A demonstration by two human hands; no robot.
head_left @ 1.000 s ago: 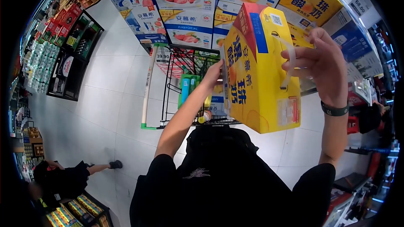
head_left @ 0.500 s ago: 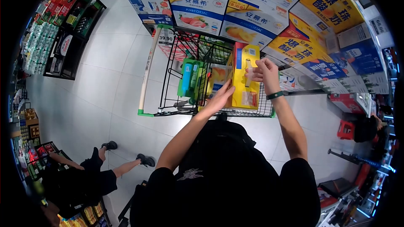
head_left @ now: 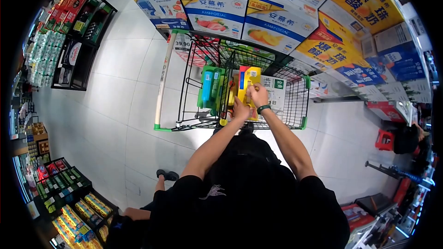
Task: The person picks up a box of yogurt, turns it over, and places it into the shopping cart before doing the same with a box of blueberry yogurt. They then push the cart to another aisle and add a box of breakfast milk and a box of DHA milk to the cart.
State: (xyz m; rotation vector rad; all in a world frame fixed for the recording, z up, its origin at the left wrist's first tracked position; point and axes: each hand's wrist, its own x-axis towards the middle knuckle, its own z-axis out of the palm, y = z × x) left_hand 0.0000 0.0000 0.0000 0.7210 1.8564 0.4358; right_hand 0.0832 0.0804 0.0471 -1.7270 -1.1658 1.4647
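A yellow drink carton box point(head_left: 249, 74) with a carry handle on top stands inside the wire shopping cart point(head_left: 306, 103). My right hand point(head_left: 259, 95), with a dark band at the wrist, is closed around the handle on its top. Against the box's near left side, my left hand point(head_left: 240, 109) presses with its fingers, partly hidden by the box. Right of the box lies a white carton with a green square point(head_left: 279, 84). To the left, green packaging with a blue item point(head_left: 207, 85) sits near the cart's handle end.
Stacked yogurt cartons point(head_left: 210, 7) line the far side, and yellow ones point(head_left: 323, 44) continue right. The cart's push bar point(head_left: 164, 80) is at the left. Another person's foot point(head_left: 168, 175) is on the floor at lower left. Display crates point(head_left: 83, 41) stand further left.
The yellow box has gone down into the cart, with both hands following it. My right hand has closed on its handle. The other person at lower left has moved closer behind me.
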